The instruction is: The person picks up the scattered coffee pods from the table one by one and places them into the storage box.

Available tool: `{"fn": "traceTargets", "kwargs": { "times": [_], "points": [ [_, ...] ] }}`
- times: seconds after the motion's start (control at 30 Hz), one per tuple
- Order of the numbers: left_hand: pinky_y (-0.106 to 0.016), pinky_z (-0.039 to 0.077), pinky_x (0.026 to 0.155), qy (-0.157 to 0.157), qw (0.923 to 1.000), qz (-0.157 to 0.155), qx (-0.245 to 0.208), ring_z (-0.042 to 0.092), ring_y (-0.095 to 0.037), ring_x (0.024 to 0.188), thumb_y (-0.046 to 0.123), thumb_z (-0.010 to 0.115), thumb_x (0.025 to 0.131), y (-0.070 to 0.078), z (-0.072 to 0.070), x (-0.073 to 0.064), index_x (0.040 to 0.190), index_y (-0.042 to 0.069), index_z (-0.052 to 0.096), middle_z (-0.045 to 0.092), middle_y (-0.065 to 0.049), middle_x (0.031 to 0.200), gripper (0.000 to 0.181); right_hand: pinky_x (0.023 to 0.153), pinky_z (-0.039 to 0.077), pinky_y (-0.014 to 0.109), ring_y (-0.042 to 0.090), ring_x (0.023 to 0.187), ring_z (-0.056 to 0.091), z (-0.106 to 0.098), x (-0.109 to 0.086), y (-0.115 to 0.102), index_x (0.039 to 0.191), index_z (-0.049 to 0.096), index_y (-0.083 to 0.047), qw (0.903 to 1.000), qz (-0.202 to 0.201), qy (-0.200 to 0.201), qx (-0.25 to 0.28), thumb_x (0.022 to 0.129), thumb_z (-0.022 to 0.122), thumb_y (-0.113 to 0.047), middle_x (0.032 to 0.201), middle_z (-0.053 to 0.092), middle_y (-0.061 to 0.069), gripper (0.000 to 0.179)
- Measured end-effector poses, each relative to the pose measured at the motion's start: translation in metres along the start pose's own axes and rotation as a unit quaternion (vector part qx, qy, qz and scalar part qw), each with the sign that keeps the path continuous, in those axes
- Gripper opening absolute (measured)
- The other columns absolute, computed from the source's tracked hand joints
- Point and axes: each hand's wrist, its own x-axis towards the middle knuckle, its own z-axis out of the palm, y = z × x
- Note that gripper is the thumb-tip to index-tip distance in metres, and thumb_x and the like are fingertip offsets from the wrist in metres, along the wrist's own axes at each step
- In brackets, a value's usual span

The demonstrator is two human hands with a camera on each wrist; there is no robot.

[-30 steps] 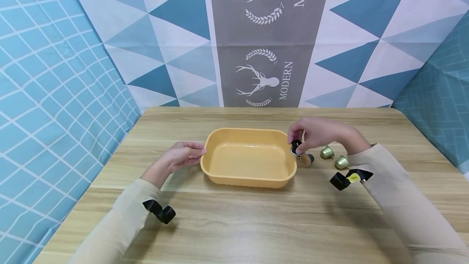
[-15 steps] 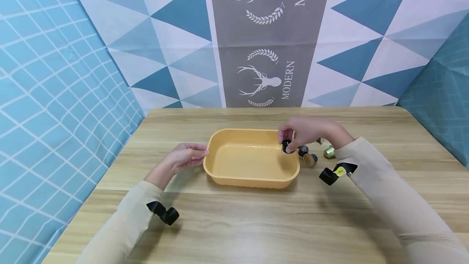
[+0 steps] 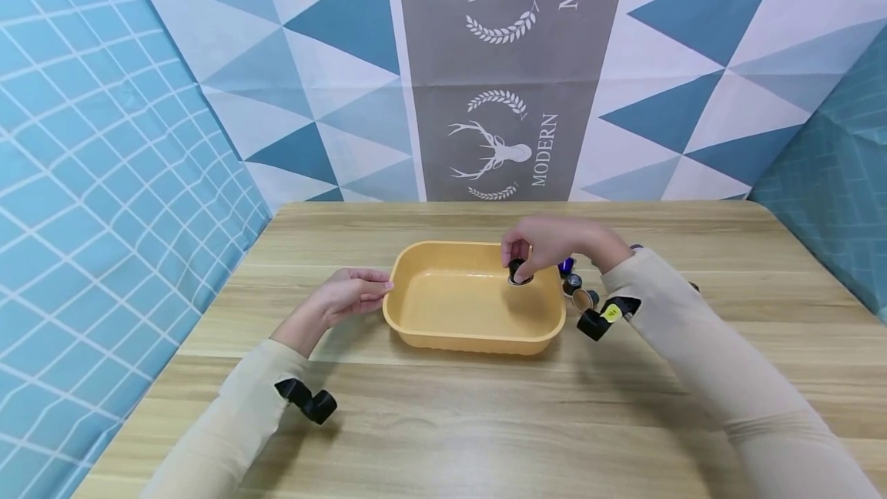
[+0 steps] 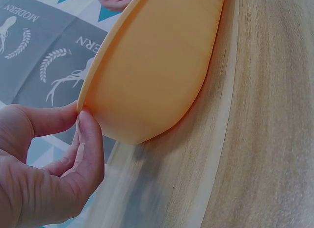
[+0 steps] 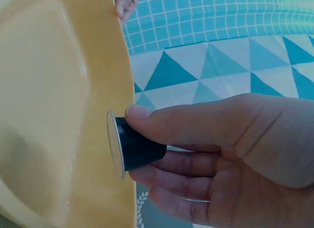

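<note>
A yellow-orange plastic tray (image 3: 478, 343) with rounded corners stands on the wooden table. My left hand (image 3: 349, 295) is at its left end, thumb and finger pinching the rim (image 4: 91, 73) in the left wrist view. Over the right part of the tray, my right hand (image 3: 550, 243) holds a black coffee capsule (image 5: 141, 145) between thumb and fingers. The capsule's pale, flat lid faces the tray's inside in the right wrist view. The tray's floor shows no capsules in the head view.
Right of the tray lie a blue capsule (image 3: 567, 265), a dark capsule (image 3: 571, 283) and one with a tan lid (image 3: 582, 300). My right forearm and sleeve (image 3: 693, 329) partly hide other small things behind. Patterned cloth (image 3: 513, 145) hangs behind the table (image 3: 416, 422).
My right hand has carried the black capsule leftward from beside the tray's right rim to over its inside. My left hand stays at the rim.
</note>
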Motion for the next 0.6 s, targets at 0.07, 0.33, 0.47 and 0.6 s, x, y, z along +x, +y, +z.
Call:
{"fn": "traceTargets", "kwargs": {
  "times": [0.07,0.33,0.47,0.6],
  "points": [
    [-0.014,0.056,0.068,-0.001,1.0,0.0,-0.001,0.065,-0.002,0.072,0.004,0.06,0.092,0.0,0.0,0.0,0.126,-0.01,0.048,0.068,0.005,0.08,0.039,0.079,0.054,0.027,0.009,0.08,0.063,0.0,0.003,-0.001,0.096,0.066,-0.005,1.0,-0.003,-0.002,0.001,0.082,0.075,-0.012,0.087,0.071,0.003,0.018],
    [-0.014,0.057,0.067,0.001,1.0,-0.004,0.002,0.065,-0.002,0.071,0.004,0.059,0.092,0.002,0.001,0.002,0.129,-0.01,0.047,0.069,0.006,0.079,0.041,0.076,0.053,0.024,0.007,0.078,0.062,0.002,0.013,-0.002,0.097,0.065,-0.003,0.9998,-0.01,-0.012,0.014,0.083,0.074,-0.014,0.088,0.071,0.004,0.019],
    [-0.015,0.057,0.069,0.001,0.9999,-0.003,0.01,0.065,-0.003,0.073,0.005,0.06,0.092,0.003,0.001,0.002,0.13,-0.011,0.046,0.068,0.005,0.082,0.043,0.075,0.052,0.024,0.008,0.078,0.062,0.003,0.02,-0.004,0.096,0.066,-0.004,0.9998,-0.014,-0.01,0.011,0.082,0.074,-0.016,0.088,0.071,0.005,0.02],
    [-0.015,0.057,0.071,0.006,0.9998,-0.008,0.018,0.064,-0.003,0.074,0.006,0.06,0.093,0.002,0.0,0.0,0.129,-0.011,0.046,0.066,0.005,0.083,0.043,0.075,0.052,0.024,0.009,0.078,0.063,0.003,0.028,-0.006,0.095,0.066,-0.006,0.9997,-0.018,-0.015,0.001,0.082,0.075,-0.02,0.088,0.071,0.004,0.02]
  ]
}}
